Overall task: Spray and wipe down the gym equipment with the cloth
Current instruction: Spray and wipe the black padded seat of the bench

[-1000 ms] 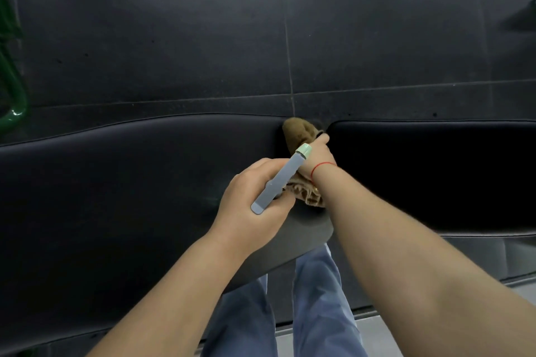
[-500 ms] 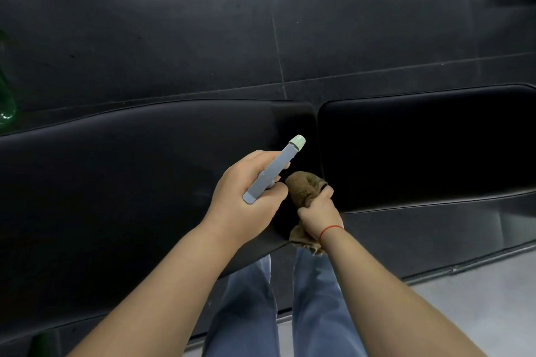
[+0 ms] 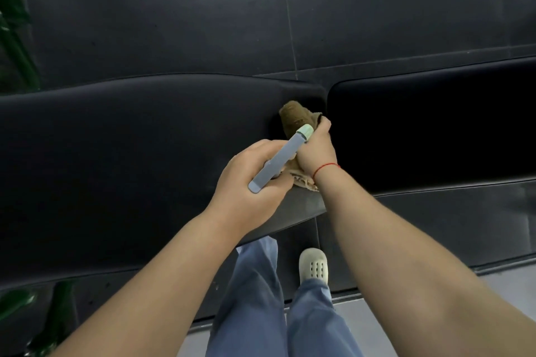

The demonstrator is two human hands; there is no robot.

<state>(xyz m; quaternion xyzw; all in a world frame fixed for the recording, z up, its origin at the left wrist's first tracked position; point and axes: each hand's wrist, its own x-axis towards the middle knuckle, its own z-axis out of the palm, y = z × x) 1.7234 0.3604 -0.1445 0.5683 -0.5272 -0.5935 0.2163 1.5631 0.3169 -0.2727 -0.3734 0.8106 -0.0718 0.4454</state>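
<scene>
Head cam looking down at both my arms. My left hand (image 3: 249, 182) has its fingers wrapped round the spray bottle (image 3: 278, 162), a slim grey-blue stick with a pale green cap. The cap end sticks out past my knuckles and overlaps my right hand (image 3: 316, 151). That hand grips the brown cloth (image 3: 294, 117), bunched up, with most of the wad poking out beyond my fingers and a frayed bit hanging below my wrist. The cloth sits on the end of the long black bench pad (image 3: 130, 139) that stretches away to the left of my hands. The second pad (image 3: 435, 130) starts just to the right of my right hand. There's a red string (image 3: 326, 168) on my right wrist, and below my arms you can see my blue trousers (image 3: 255, 298) and one white clog (image 3: 314, 265).
</scene>
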